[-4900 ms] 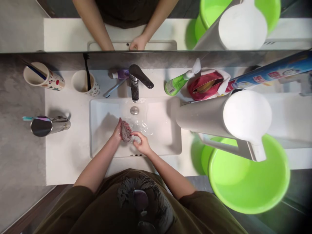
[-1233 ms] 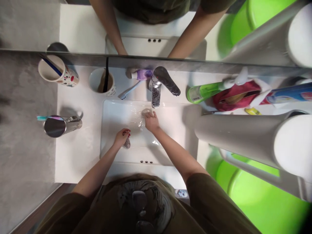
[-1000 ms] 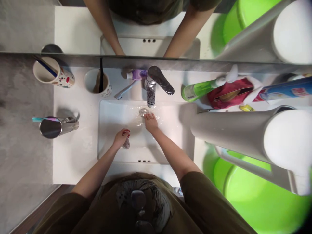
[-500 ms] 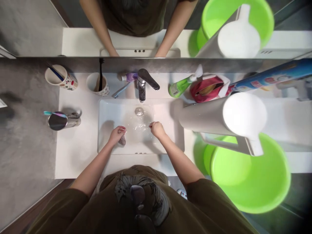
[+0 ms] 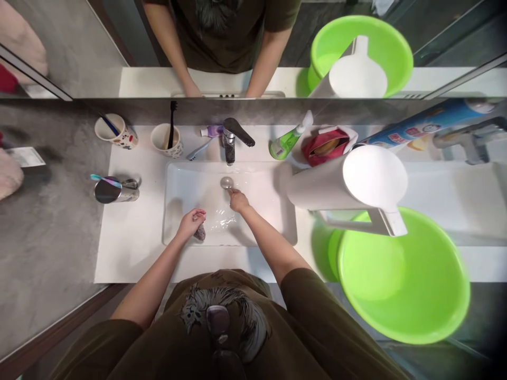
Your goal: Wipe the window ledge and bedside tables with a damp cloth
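My left hand (image 5: 191,222) is closed around a wet grey-mauve cloth (image 5: 200,233), which pokes out below my fingers in the near part of the white basin (image 5: 261,184). My right hand (image 5: 238,200) reaches toward the round metal drain stopper (image 5: 227,182), its fingertips just beside it, and shows nothing in its grip. Water shimmers over the basin floor between my hands. Behind the stopper stands a chrome faucet (image 5: 228,140).
A white long-handled dipper (image 5: 374,177) juts over a lime-green plastic tub (image 5: 400,285) on the right. Along the back are a green bottle (image 5: 284,143), a red pouch (image 5: 325,149) and spotted cups (image 5: 164,140). A steel cup (image 5: 114,190) stands left. A mirror backs the counter.
My right hand has moved from the middle of the basin forward to the drain stopper. My left hand stays closed on the cloth, and the view has pulled back a little.
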### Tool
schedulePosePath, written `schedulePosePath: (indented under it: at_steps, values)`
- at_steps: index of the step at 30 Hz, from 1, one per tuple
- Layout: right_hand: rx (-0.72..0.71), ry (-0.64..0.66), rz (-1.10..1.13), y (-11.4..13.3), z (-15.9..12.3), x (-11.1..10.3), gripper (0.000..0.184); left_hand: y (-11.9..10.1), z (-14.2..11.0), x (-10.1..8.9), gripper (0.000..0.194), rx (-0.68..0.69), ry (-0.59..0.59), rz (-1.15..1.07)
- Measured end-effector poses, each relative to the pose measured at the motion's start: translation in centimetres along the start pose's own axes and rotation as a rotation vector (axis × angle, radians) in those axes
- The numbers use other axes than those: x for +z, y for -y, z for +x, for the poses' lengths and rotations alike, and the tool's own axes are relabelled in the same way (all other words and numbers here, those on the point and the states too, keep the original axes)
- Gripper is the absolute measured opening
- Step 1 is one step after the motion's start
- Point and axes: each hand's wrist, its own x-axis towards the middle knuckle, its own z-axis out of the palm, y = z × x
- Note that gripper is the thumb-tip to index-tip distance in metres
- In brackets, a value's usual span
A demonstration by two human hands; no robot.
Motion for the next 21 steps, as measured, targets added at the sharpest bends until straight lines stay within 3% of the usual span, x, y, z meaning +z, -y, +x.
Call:
schedulePosePath:
  at_steps: [3, 8, 12, 16, 21]
  values:
    - [-0.006, 0.046, -0.037, 0.3, 1.4, 0.4, 0.074, 0.4, 0.0, -0.4, 0.030, -0.022, -0.015, 0.000]
    - [0.011, 0.096, -0.087, 0.7, 3.9, 0.7, 0.052, 0.6, 1.1, -0.8, 0.029, -0.052, -0.020, 0.013]
    - [0.036, 0.120, -0.081, 1.2, 4.5, 0.3, 0.052, 0.4, 2.3, -0.6, 0.024, -0.068, -0.006, 0.037]
    - [0.069, 0.099, -0.017, 1.8, 2.0, -0.8, 0.068, 0.0, 3.5, 0.2, 0.022, -0.061, 0.030, 0.062]
    - [0.063, 0.023, 0.105, 2.0, -4.0, -3.2, 0.043, -1.9, 3.7, 1.2, 0.023, -0.008, 0.074, 0.081]
